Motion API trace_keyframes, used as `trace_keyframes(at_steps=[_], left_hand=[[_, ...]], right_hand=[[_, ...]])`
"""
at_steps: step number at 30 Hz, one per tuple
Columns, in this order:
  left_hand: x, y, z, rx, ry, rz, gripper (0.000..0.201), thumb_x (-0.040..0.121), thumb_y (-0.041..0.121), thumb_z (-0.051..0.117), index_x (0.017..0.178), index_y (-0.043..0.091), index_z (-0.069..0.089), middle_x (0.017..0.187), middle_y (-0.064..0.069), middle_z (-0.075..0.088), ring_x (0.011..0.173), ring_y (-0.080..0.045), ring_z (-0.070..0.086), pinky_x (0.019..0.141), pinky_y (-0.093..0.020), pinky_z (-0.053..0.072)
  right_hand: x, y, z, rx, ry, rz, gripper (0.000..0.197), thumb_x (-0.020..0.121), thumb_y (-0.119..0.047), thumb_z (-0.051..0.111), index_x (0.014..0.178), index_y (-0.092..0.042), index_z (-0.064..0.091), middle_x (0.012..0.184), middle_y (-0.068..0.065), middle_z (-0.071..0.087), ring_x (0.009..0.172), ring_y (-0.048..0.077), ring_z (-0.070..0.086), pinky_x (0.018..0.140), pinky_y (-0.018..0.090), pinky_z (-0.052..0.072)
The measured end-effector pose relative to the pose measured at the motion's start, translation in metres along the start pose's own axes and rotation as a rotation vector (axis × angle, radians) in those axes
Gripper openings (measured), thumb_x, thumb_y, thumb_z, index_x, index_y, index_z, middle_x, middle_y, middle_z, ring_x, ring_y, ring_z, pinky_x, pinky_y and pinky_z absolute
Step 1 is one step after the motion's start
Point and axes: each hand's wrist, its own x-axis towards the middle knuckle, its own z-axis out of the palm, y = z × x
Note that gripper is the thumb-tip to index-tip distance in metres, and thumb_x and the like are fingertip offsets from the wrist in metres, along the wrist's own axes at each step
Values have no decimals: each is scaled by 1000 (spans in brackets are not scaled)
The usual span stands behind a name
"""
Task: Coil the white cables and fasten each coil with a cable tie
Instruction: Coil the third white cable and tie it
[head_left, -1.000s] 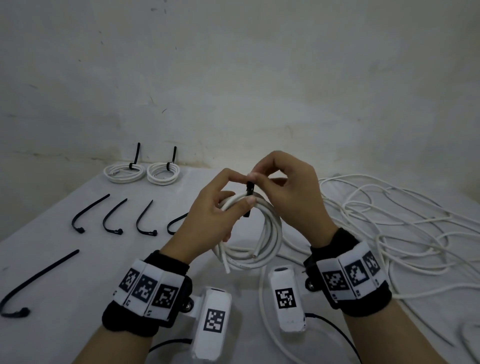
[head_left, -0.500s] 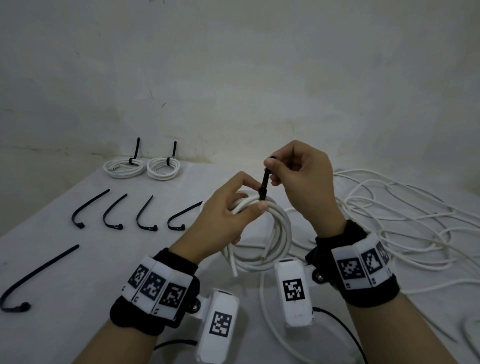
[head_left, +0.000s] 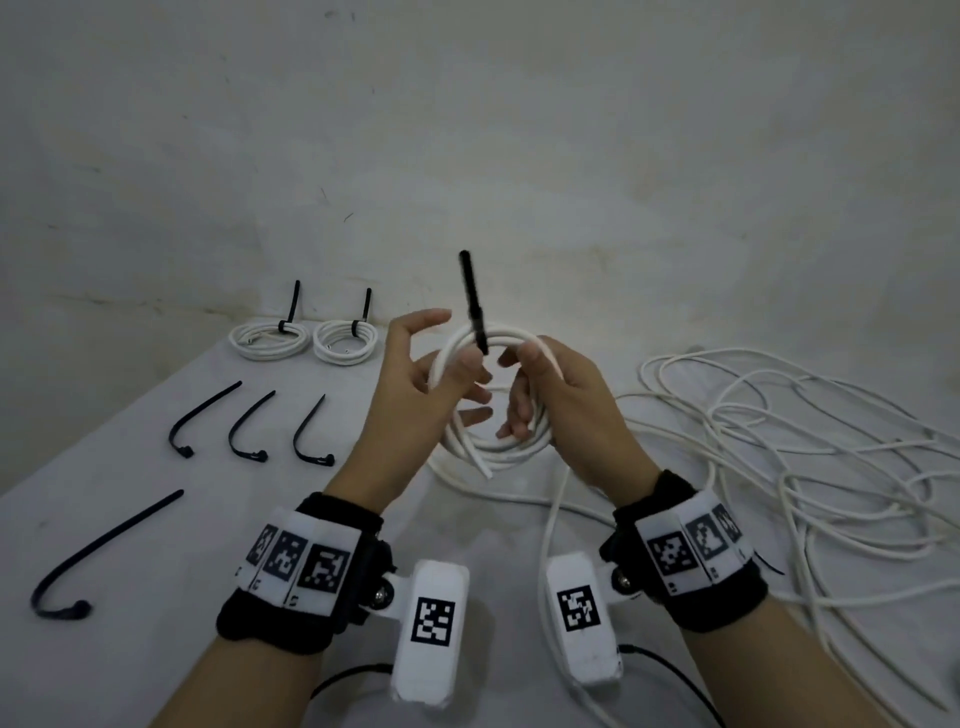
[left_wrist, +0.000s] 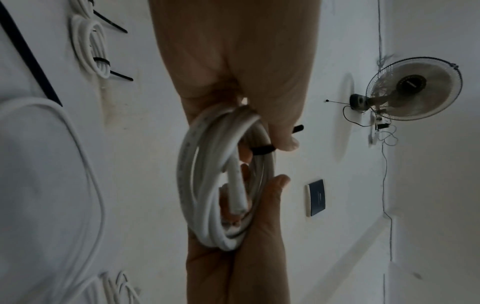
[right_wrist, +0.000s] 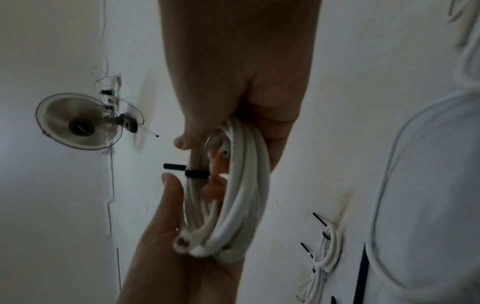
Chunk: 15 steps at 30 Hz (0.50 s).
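Our right hand (head_left: 561, 400) has its fingers (head_left: 519, 415) curled through the white cable coil (head_left: 498, 447), thumb against the top of the loop; it grips the coil and holds it up on edge above the table (head_left: 130, 519). Our left hand (head_left: 410, 395) is loosely spread, forefinger (head_left: 421, 318) extended up and away; its lower fingers reach into the ring, and the coil's left arc passes in front of it. We cannot tell whether this hand actually holds the coil.

A black cable tie (head_left: 474, 301) is cinched round the top of the coil, its tail sticking up past the fingertips. In the left wrist view the tie's band (left_wrist: 262, 150) wraps the strands just beside the thumb (left_wrist: 283, 131). A cut cable end (head_left: 480, 465) pokes out at the bottom of the coil.

Left of the coil and further back, against the wall, lie two finished coils (head_left: 270, 343), (head_left: 345, 340), each with a tie tail upright. Left of the coil, nearer us, three curved loose ties (head_left: 200, 421), (head_left: 247, 431), (head_left: 309, 436) lie in a row; a longer tie (head_left: 98, 551) lies nearer still, well apart. Right of the coil sprawls a tangle of loose white cable (head_left: 779, 441), with one strand running beneath the coil.
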Motion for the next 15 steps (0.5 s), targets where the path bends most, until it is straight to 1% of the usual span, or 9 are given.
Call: trace_keyframes(at_steps=[2,5,6,7,8,10,12,13,15], left_hand=[[-1,-3,4,10,-39,-47,49,77,33,61,122,21,44,71,-2,67,69,-13,67,63,-29,57],[-1,-6,9,36,5,-61,37,84,19,62,118,12,49,68,-7,66,61,-12,66,54,-24,53],[-1,-8,10,30,26,-66,36,84,18,63,117,12,51,68,-8,66,61,-13,66,54,-24,53],[-2,-9,10,21,40,-78,36,83,19,63,117,12,52,71,-9,68,63,-14,68,55,-25,54],[-2,-10,10,14,41,-95,36,83,20,63,117,14,52,76,-10,70,68,-17,69,58,-26,55],[-3,-14,12,-6,15,-143,35,87,15,62,120,18,51,88,-11,73,79,-21,71,65,-29,57],[-1,-18,14,8,1,-174,33,90,8,58,120,21,51,93,-11,72,81,-19,71,68,-29,58],[2,-20,14,23,14,-185,33,91,7,57,120,21,51,93,-12,71,79,-18,71,67,-29,58],[15,-22,10,39,68,-221,33,91,4,57,120,18,53,88,-10,70,72,-15,71,64,-28,58]], right_hand=[[3,2,-5,70,87,6,41,88,-44,46,91,-4,55,46,4,46,41,20,47,54,35,52],[4,5,-8,94,130,25,42,88,-46,46,90,-6,58,45,2,45,41,19,48,53,33,48],[3,6,-7,82,147,26,41,88,-46,46,89,-7,58,45,2,45,41,19,49,53,34,47],[3,7,-7,69,169,27,41,88,-46,47,88,-8,59,45,1,45,42,20,49,54,37,47],[4,9,-6,55,195,24,41,88,-47,47,88,-8,60,45,2,45,43,20,49,55,43,47],[5,13,-9,26,245,23,44,87,-50,48,89,-8,60,46,3,47,45,22,50,60,52,50],[6,17,-13,-6,252,45,47,87,-54,48,92,-9,62,48,5,51,50,25,54,66,58,51],[7,19,-15,-12,245,76,49,87,-55,47,93,-9,64,52,6,55,53,26,57,67,55,53],[10,26,-19,17,242,183,50,93,-52,38,96,-10,66,62,9,63,61,23,63,65,40,56]])
